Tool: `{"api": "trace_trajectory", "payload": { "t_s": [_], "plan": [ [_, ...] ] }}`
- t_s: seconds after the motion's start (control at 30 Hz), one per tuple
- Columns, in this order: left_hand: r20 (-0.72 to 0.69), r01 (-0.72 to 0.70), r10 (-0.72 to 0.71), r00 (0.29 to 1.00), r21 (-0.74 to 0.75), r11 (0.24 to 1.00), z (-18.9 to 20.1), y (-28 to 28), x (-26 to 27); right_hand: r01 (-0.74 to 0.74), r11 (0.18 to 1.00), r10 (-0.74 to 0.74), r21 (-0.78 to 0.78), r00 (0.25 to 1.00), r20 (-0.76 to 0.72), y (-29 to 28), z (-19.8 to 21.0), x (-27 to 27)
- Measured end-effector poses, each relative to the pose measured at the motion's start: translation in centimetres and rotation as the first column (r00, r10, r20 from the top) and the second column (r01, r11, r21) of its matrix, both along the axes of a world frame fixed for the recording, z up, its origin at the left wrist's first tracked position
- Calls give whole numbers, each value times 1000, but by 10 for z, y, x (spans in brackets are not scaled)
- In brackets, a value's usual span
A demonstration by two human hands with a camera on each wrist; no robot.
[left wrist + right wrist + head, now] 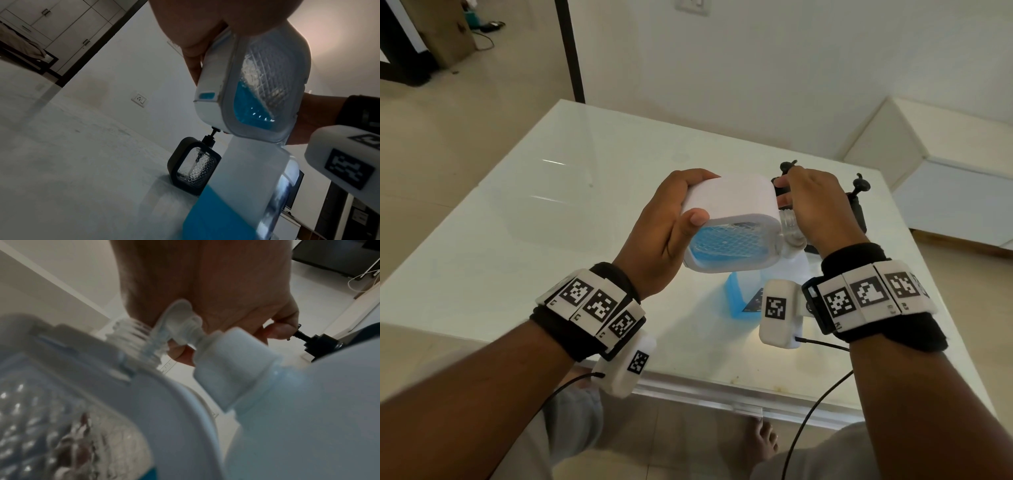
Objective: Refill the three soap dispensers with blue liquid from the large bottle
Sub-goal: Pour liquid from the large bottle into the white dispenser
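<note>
Head view: left hand (664,226) grips white dispenser (732,202) tipped sideways above the table (551,205), its clear neck toward right hand (815,209), which pinches the pump (180,318); large bottle (739,291) stands below, black dispensers (859,202) beyond.

A glossy white table (524,219) stands against a plain white wall (774,68); a wall socket (138,100) sits low on that wall; a dark door frame (570,51) rises at the table's far left corner; beige tiled floor (424,137) spreads to the left; a low white cabinet (941,192) stands on the right; pale cupboards (61,21) line another wall
</note>
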State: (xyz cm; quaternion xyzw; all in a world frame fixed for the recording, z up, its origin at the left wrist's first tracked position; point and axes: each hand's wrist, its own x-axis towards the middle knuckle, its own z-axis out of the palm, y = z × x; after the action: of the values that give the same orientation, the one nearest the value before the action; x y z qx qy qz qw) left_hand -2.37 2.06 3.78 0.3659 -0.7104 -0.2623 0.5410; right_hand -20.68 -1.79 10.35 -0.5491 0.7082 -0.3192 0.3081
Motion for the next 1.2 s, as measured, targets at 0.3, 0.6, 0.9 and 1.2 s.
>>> {"api": "trace_trajectory", "payload": {
  "t_s": [0.3,0.6,0.9,1.2],
  "plan": [
    [2,4,-4,1000,6,1000,1,1,0,-1,1000,2,-4,1000,30,-4,3,-2],
    [-13,2,-2,1000,20,1000,2,1,0,-9,999,7,-31,998,-66,-2,-2,0],
    [5,-3,3,1000,16,1000,0,0,0,2,998,-6,59,998,65,-8,1,-5],
    [3,-7,7,1000,12,1000,1,1,0,25,1000,-25,-11,1000,-2,-3,-4,0]
  ]
}}
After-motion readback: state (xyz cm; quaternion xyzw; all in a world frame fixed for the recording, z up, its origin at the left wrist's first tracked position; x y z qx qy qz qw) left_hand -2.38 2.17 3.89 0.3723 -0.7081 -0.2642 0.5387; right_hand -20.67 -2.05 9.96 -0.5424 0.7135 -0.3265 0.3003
